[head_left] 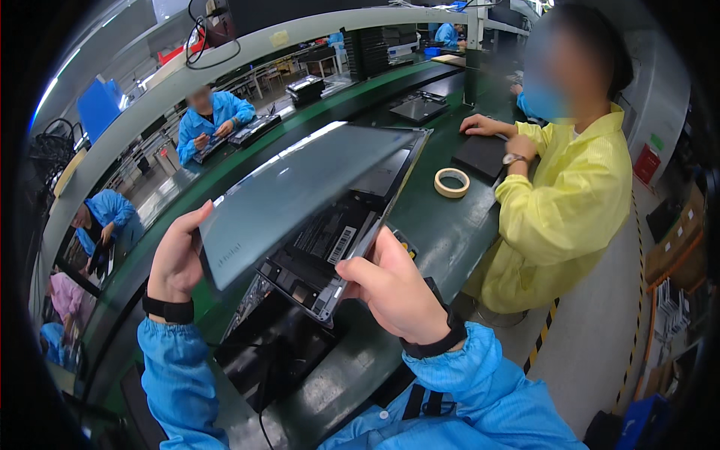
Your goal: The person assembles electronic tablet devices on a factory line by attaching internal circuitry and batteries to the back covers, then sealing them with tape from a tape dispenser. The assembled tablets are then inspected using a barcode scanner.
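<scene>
My left hand [176,255] grips the near left edge of a smooth grey-blue cover panel [277,187], fingers behind it and thumb along its edge. The panel tilts over an opened tablet-like device [300,289], apart from it at the near end; whether they touch at the far end I cannot tell. Black inner parts and a white barcode label [343,244] show inside the device. Closed on the device's right edge, my right hand [397,289] has its thumb on the near right part of the frame. Both are held up above the bench.
Below lies a dark flat piece [281,352] with a black cable, on the green bench [439,232]. A tape roll [451,194] sits to the right, near a person in a yellow smock [562,202] touching a dark slab [478,156]. Another flat device [420,107] lies farther off.
</scene>
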The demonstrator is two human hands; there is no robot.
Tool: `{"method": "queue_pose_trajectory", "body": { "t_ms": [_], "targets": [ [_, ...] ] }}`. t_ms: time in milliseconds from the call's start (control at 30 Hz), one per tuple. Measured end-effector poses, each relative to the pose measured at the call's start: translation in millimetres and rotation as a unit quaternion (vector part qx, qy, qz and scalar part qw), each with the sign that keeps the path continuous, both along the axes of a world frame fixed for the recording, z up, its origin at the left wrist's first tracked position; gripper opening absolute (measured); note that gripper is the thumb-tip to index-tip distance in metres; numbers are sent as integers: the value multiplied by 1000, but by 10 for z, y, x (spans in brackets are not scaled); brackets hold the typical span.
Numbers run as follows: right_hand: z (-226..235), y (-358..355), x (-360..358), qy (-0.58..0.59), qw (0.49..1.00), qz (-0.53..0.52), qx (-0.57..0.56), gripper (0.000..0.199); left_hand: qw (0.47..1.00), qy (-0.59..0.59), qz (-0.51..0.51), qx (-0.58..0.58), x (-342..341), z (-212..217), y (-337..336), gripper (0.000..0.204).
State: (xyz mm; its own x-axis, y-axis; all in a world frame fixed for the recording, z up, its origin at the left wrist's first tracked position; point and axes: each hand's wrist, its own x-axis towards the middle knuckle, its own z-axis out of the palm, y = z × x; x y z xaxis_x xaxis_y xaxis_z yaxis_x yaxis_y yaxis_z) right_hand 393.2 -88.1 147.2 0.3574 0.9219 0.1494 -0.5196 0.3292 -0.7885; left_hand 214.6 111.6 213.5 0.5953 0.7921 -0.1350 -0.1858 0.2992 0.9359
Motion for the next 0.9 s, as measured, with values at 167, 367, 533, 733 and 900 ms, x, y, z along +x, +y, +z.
{"method": "queue_pose_trajectory", "body": {
  "t_ms": [167,367,533,733,900],
  "targets": [
    [49,-54,-140,0,999,31,22,42,997,-41,-4,-67,-23,117,-177,23],
    [98,-176,-149,13,999,37,-11,50,998,-52,15,-28,-129,59,-110,25],
    [21,-238,-16,36,998,41,-38,33,992,-12,-122,31,-202,52,3,21],
    [-414,-270,191,26,996,71,43,34,977,51,-146,146,-50,128,25,20],
    [-706,-307,320,-117,992,39,36,40,953,99,-203,203,-11,72,143,27]
  ]
}}
